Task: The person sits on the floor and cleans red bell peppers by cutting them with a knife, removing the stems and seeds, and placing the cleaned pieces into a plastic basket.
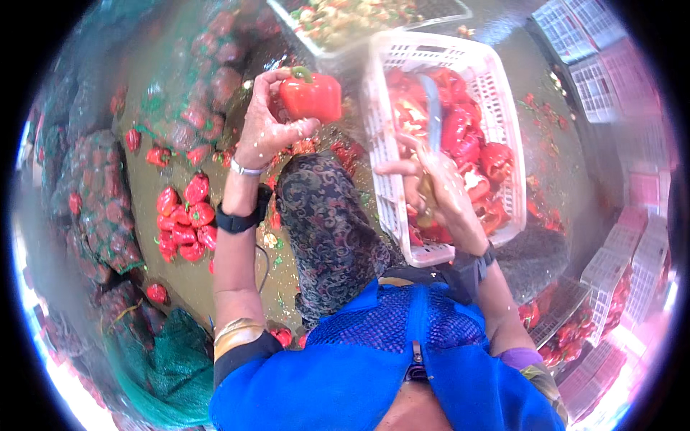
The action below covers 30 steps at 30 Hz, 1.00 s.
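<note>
A whole red bell pepper with a green stem is held up in my left hand, thumb below and fingers behind it. My right hand grips a knife by its yellowish handle, over a white plastic crate. The knife's curved metal blade points away from me above the crate. Cut red pepper pieces fill much of the crate, some showing pale insides. Small seeds stick to both hands.
A pile of whole red peppers lies on the wet floor at left, near filled mesh sacks and a loose green net. Beyond the crate stands a clear-edged bin of pepper scraps. Stacked crates line the right side.
</note>
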### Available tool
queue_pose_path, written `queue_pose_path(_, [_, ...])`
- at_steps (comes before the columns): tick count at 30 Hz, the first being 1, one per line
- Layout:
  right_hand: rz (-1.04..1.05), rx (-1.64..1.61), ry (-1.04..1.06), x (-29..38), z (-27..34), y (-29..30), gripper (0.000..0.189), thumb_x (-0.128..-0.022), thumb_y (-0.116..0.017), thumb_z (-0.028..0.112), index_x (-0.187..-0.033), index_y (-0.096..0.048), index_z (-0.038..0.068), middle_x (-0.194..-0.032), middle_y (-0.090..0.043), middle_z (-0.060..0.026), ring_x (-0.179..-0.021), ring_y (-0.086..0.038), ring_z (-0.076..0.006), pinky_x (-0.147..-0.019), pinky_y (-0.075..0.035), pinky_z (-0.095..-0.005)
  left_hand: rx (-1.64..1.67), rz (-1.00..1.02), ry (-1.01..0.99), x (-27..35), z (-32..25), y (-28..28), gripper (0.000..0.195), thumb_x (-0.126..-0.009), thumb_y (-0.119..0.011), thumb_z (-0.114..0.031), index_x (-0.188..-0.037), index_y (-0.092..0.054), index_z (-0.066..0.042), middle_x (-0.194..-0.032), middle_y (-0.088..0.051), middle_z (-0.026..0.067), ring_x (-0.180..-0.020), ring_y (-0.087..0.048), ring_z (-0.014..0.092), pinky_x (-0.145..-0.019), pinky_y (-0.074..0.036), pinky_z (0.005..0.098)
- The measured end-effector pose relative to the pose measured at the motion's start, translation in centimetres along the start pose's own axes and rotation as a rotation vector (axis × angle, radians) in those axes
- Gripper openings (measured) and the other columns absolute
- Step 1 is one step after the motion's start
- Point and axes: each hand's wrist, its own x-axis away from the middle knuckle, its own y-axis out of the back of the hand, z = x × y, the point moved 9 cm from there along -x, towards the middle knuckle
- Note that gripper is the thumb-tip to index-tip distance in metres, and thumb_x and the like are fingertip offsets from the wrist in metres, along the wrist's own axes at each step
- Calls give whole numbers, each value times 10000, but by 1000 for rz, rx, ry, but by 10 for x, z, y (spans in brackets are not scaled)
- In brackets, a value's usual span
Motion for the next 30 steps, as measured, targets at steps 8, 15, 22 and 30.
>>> queue_pose_path(8, [67,-272,119,26,29,-39,437,-842,-568,394,-1092,-448,56,-652,-546,-21,-442,-494,-64,-359,-348,-161,-519,554,-150,30,-85,-129,747,-584,-760,-117,-1235,-405,-27,-1220,-462,123,-1159,-440,218,-987,-347,328])
queue_pose_path(15, [-177,-161,414,52,51,-17,513,-801,-662,257,-1172,-391,29,-768,-577,-37,-514,-551,-73,-404,-404,-177,13,273,103,68,-48,-138,619,-737,-700,-63,-1251,-366,21,-1127,-537,114,-1034,-539,185,-876,-454,327])
queue_pose_path(22, [-289,172,367,86,52,-8,733,-810,-647,235,-1363,-209,37,-1037,-570,-109,-556,-532,-76,-507,-460,-205,175,171,242,76,-18,-168,592,-770,-678,-84,-1259,-363,24,-1091,-547,94,-942,-561,145,-817,-469,273])
queue_pose_path(30, [-242,560,345,93,34,0,698,-829,-583,256,-1383,-212,51,-716,-585,-81,-560,-553,-106,-527,-462,-269,231,154,291,81,5,-150,560,-747,-658,-17,-1239,-393,10,-1109,-547,94,-982,-559,159,-859,-465,294])
